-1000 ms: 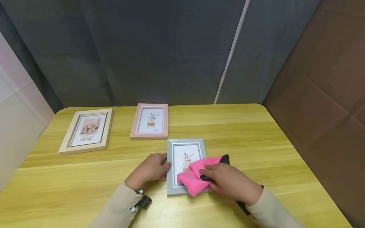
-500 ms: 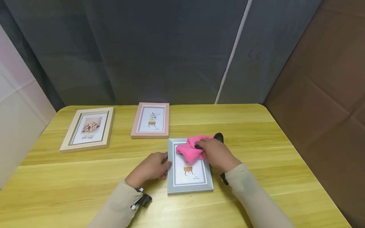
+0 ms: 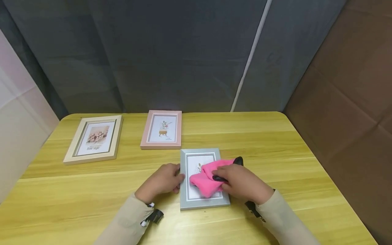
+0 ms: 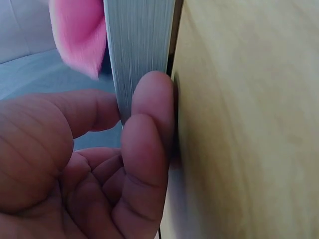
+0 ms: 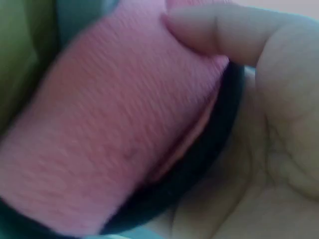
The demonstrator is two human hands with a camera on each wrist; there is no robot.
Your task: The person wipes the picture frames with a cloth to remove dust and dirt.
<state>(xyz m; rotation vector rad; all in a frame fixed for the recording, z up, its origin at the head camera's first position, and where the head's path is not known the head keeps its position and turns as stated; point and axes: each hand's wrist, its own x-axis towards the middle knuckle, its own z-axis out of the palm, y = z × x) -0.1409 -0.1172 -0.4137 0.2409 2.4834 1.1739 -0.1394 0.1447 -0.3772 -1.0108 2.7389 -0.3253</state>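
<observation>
Down comes the pink cloth [image 3: 204,183] with the right hand [image 3: 246,183], back toward the person from the upper part of the grey frame [image 3: 204,204] to its middle and lower right, so the printed stool that showed half a second ago is covered again! Right fingers are curled and pinching the cloth, its black edging [image 5: 184,179] running by the palm in the right wrist view. Over on the other side, the left hand [image 3: 162,178] holds at the frame's left edge, the thumb tip at the front edge, bent fingers [image 4: 144,149] up against the side, just above the wood, with hardly any gap. That grey frame lies flat, face up on the worktop [image 3: 92,200], between the two hands. Just beyond it sits the pink frame [image 3: 160,147], and farther left, well apart, the cream frame [image 3: 90,159], slightly angled, both face up near the far edge.
</observation>
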